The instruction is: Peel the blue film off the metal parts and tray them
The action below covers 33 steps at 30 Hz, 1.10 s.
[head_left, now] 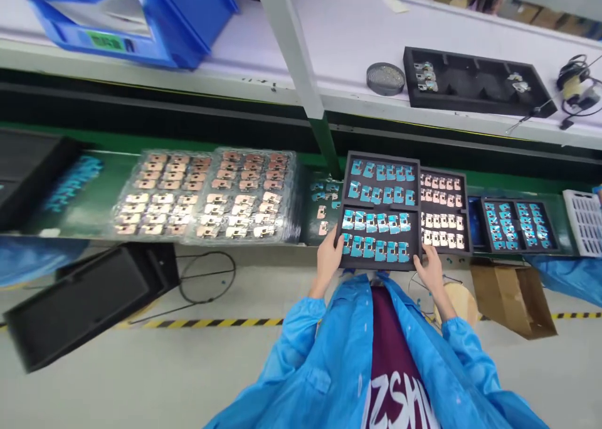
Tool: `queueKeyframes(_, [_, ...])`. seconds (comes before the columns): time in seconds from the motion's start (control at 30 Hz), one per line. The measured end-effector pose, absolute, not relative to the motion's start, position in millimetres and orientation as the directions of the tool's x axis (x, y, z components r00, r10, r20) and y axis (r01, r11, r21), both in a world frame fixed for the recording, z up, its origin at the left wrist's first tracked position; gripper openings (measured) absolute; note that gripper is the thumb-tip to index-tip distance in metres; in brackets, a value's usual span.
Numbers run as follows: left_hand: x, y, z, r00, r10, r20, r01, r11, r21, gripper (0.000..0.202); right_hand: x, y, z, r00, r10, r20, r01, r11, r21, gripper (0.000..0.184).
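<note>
A black tray (pixel 380 212) filled with rows of small blue-filmed metal parts (pixel 376 221) is gripped at its near end from both sides. My left hand (pixel 328 258) closes on its left edge, thumb over the rim. At the near right corner, my right hand (pixel 429 270) has its thumb on the rim; its other fingers are partly hidden. Partly under the held tray's right side lies a second black tray (pixel 466 212) with copper-coloured parts (pixel 442 220). Left of my left hand, a few loose parts (pixel 322 212) lie on the green work surface.
Stacked clear plastic trays (pixel 192 194) of copper parts stand to the left. Farther right are another black tray (pixel 520 226) with blue parts and a white slotted crate (pixel 583 222). A shelf post (pixel 291 40) rises behind. Below the edge sits an open cardboard box (pixel 512 297).
</note>
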<state>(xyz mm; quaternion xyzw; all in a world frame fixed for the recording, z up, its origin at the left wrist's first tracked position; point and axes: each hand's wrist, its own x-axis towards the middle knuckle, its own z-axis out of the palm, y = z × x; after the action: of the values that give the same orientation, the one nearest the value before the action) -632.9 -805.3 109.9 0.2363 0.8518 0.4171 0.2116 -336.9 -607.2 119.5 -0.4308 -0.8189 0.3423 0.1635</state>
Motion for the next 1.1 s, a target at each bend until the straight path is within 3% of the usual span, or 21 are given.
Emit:
queueKeyframes(0.1, [-629,-812,117,-0.81,0.562,-0.166,0.257,0.595,0.762,0.054,-337,-591,134,-0.635,0.772,-0.019,0.611,0.487,-0.624,0.052])
queueKeyframes(0.2, [-633,-802,132,-0.824,0.565,-0.038,0.372,0.592,0.715,0.057,-364,-567,153,-0.678,0.729,0.097,0.566,0.601,-0.565,0.054])
queueKeyframes(0.33, [-653,-752,151,-0.686,0.718,0.114,0.604,0.475,0.64,0.055,-439,-536,162,-0.781,0.609,0.139,0.476,0.724,-0.5,0.06])
queueKeyframes(0.5, [-670,-692,153,-0.363,0.932,0.014,0.785,0.298,0.543,0.053,-509,-526,138,-0.738,0.673,0.046,0.604,0.689,-0.4,0.069])
queueKeyframes(0.63, [-675,-682,144,-0.342,0.939,-0.035,0.8,0.31,0.513,0.057,-521,-540,125,-0.683,0.731,0.015,0.673,0.636,-0.376,0.072])
queueKeyframes(0.83, [-684,-684,144,-0.33,0.943,-0.045,0.74,0.287,0.608,0.061,-528,-543,133,-0.695,0.716,-0.069,0.677,0.619,-0.398,0.064])
queueKeyframes(0.97, [-709,-726,144,-0.477,0.875,0.076,0.642,0.289,0.71,0.049,-505,-544,161,-0.676,0.737,-0.007,0.66,0.601,-0.451,0.055])
queueKeyframes(1.03, [-723,-764,138,-0.673,0.733,0.096,0.533,0.391,0.751,0.043,-490,-561,179,-0.644,0.761,0.078,0.63,0.586,-0.51,0.049])
queueKeyframes(1.1, [-729,-800,127,-0.81,0.586,0.025,0.401,0.522,0.753,0.039,-480,-589,192,-0.617,0.775,0.137,0.572,0.561,-0.599,0.043])
